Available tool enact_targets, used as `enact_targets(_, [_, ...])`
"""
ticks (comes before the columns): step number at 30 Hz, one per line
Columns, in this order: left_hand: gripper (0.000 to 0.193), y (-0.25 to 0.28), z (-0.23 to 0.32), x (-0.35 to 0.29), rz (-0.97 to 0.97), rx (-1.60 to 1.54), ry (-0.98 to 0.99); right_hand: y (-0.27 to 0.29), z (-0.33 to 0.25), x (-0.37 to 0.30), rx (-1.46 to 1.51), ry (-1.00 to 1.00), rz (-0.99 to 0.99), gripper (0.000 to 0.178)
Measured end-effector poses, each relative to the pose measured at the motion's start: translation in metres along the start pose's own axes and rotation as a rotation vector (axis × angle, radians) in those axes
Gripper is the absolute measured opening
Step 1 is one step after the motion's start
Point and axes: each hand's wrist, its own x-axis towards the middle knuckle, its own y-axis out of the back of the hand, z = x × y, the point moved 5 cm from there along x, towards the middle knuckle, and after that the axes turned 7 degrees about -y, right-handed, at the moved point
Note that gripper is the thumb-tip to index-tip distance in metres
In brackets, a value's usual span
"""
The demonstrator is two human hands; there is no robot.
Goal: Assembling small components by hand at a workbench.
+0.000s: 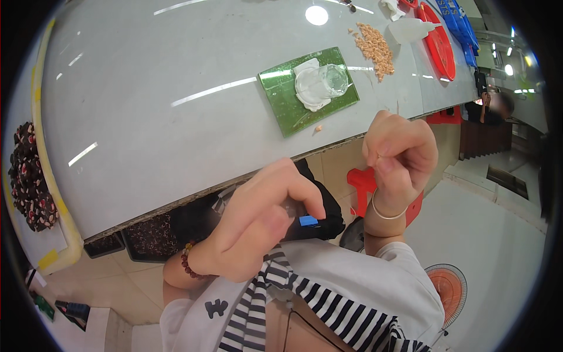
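Note:
My right hand (402, 158) is raised past the table's near edge, thumb and forefinger pinched together. Whatever is between those fingertips is too small to make out. Lower and to the left, my left hand (255, 220) hovers over my lap, forefinger bent and apart from the thumb, with nothing visible between them. Just under its forefinger tip shows a small blue piece (308, 220). Beyond the hands lies a green board (284, 111), with a clear glass cup (331, 81) on white, crumpled material. One small peach-coloured piece (318, 128) rests beside the board.
A pile of small peach-coloured pieces (375, 50) lies behind the board, near a white squeeze bottle (407, 30) and a red tray (437, 44). At far left, a yellow-edged tray (69, 234) bears dark, pink-flecked pieces. Below right are a red stool (360, 182) and an orange fan (446, 290).

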Motion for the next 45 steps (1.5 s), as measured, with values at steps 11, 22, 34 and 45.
enact_targets(11, [0.024, 0.012, 0.004, -0.011, 0.023, 0.018, -0.077, 0.005, -0.013, 0.016, -0.335, -0.115, 0.046, 0.014])
enact_targets(22, [0.046, 0.019, 0.011, -0.017, 0.136, 0.077, -0.138, -0.003, -0.018, 0.053, -0.64, -0.045, -0.125, 0.009])
enact_targets(34, [0.028, 0.013, 0.015, -0.016, 0.03, 0.137, 0.002, -0.019, -0.026, 0.076, -1.1, 0.148, -0.471, 0.011])
enact_targets(45, [0.026, 0.016, 0.015, -0.014, 0.033, 0.1, -0.043, -0.036, -0.023, 0.086, -1.205, 0.146, -0.606, 0.011])
